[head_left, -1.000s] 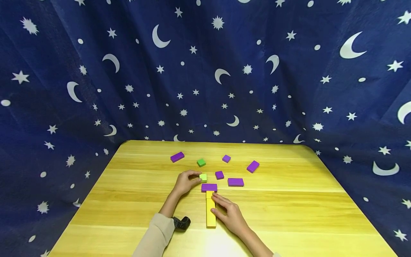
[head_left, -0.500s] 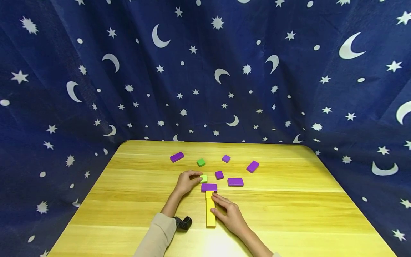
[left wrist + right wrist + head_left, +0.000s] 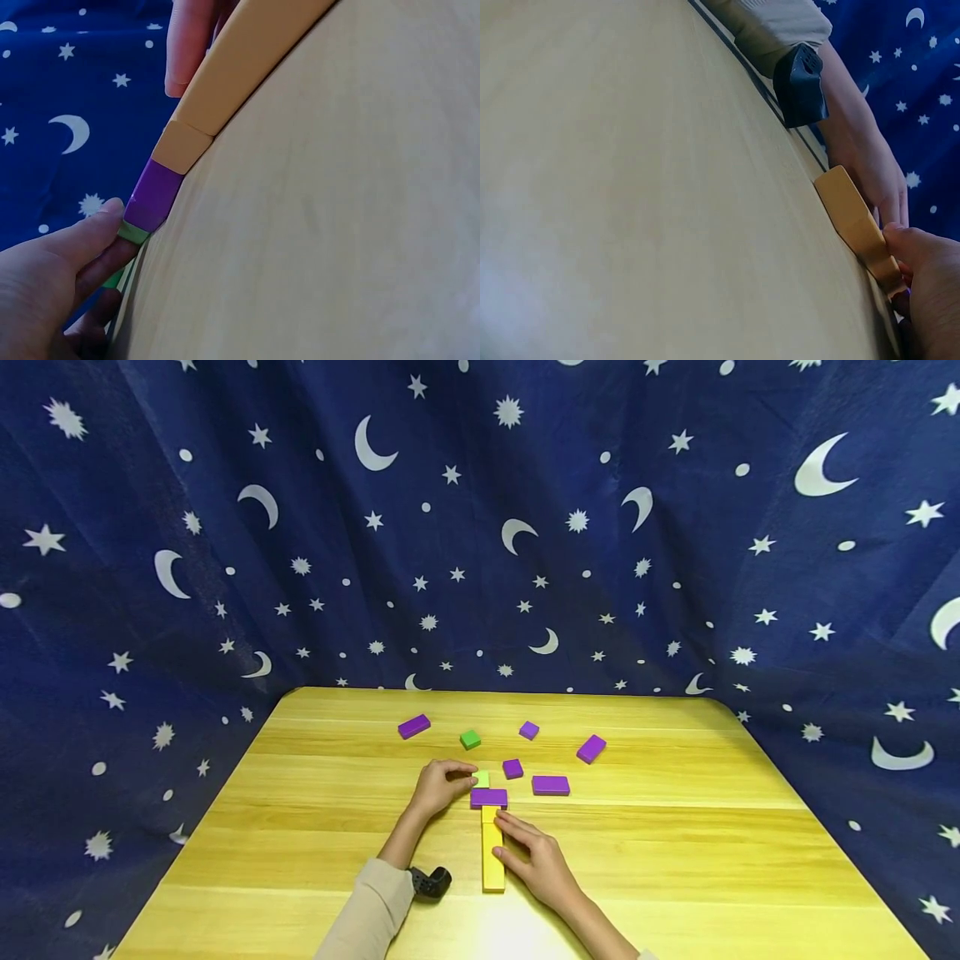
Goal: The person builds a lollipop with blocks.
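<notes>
In the head view my left hand [image 3: 439, 786] pinches a light green square block [image 3: 482, 779] between thumb and fingers. That block lies just behind a purple rectangular block [image 3: 489, 798], and in the left wrist view the green piece [image 3: 133, 232] sits right at the end of the purple one [image 3: 154, 193]. A small yellow block [image 3: 490, 814] and a long yellow block [image 3: 492, 860] run in line from the purple block toward me. My right hand [image 3: 542, 864] rests against their right side, thumb and fingertips touching, fingers extended.
Behind lie a green square block [image 3: 470, 740], two purple squares [image 3: 513, 768] and several purple rectangular blocks [image 3: 551, 786] spread over the wooden table [image 3: 675, 860]. A black wrist device [image 3: 431, 883] sits by the left sleeve. A dark blue curtain [image 3: 480, 527] hangs beyond the table.
My left hand has slid the light green block slightly right and toward the purple block. My right hand and the yellow blocks have stayed in place.
</notes>
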Motion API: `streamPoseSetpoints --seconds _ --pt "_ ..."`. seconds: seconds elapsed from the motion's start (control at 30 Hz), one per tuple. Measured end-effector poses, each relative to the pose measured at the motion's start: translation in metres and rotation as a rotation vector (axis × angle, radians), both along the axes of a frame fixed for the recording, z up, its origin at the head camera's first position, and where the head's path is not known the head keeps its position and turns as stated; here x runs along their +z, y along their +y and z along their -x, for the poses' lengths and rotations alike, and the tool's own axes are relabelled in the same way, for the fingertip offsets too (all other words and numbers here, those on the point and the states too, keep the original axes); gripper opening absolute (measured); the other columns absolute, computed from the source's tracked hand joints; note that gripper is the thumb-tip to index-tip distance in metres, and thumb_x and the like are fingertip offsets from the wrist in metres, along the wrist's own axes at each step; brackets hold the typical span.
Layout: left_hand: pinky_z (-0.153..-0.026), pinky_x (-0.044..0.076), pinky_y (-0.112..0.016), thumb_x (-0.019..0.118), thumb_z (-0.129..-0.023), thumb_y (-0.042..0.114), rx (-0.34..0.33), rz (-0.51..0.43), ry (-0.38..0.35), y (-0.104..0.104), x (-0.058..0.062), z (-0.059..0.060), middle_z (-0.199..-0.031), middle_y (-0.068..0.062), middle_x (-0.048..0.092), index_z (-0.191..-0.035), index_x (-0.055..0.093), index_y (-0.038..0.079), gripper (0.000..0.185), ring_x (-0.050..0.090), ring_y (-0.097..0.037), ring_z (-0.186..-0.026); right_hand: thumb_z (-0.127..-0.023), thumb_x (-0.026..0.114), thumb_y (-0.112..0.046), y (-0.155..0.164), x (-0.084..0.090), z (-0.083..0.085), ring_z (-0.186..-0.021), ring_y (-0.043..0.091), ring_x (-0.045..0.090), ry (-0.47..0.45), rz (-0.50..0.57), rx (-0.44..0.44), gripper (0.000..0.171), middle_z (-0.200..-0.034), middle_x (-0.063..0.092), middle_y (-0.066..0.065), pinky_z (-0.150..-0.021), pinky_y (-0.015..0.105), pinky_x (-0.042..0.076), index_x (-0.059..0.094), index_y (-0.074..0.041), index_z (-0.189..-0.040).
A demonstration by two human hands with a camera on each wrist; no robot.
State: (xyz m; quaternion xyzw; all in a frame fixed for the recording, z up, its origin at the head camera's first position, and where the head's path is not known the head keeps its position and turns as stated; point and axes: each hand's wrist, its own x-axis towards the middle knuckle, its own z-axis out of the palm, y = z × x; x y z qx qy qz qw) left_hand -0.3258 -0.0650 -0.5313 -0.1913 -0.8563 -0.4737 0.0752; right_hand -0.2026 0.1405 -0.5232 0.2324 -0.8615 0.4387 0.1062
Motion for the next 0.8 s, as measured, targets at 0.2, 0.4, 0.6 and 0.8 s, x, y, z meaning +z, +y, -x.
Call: streamPoseSetpoints --seconds 0.2,0.4,0.6,0.8 --pt "-0.088 0.042 -0.04 0.072 -0.081 0.023 -0.022 -0.012 -0.013 -0.001 0.0 -0.002 -0.094 0.003 0.069 -0.097 0.074 0.017 0.018 0.061 -0.016 -0.092 -0.085 0.067 -0.023 0.0 -0.001 0.0 -0.119 0.021 0.049 0.008 -0.002 0.001 0.043 -0.131 0.052 0.003 -0.096 0.04 0.04 0.059 -0.004 -0.123" --pt "-0.087 0.041 -0.04 0.072 -0.081 0.025 -0.021 -0.007 -0.012 -0.002 -0.001 -0.002 -0.095 0.006 0.069 -0.098 0.074 0.02 0.018 0.059 -0.018 -0.094 -0.086 0.066 -0.025 0.0 -0.001 0.0 -0.119 0.02 0.049 0.014 -0.005 0.002 0.044 -0.132 0.052 0.001 -0.096 0.04 0.04 0.059 -0.005 -0.123" --pt "-0.088 0.043 -0.042 0.07 -0.083 0.027 -0.019 -0.057 -0.059 -0.002 -0.001 0.0 -0.096 0.004 0.069 -0.102 0.072 0.017 0.022 0.059 -0.017 -0.092 -0.085 0.067 -0.024 0.001 -0.002 0.0 -0.119 0.021 0.049 0.021 -0.005 0.002 0.044 -0.131 0.052 0.003 -0.095 0.04 0.04 0.059 -0.004 -0.123" --pt "-0.072 0.049 -0.032 0.069 -0.083 0.029 0.068 -0.134 -0.086 0.0 0.016 0.009 -0.096 0.0 0.069 -0.103 0.072 0.012 0.026 0.06 -0.015 -0.082 -0.085 0.067 -0.024 0.0 -0.003 0.001 -0.119 0.021 0.049 0.018 -0.008 0.006 0.044 -0.131 0.052 0.004 -0.095 0.04 0.04 0.058 -0.004 -0.124"
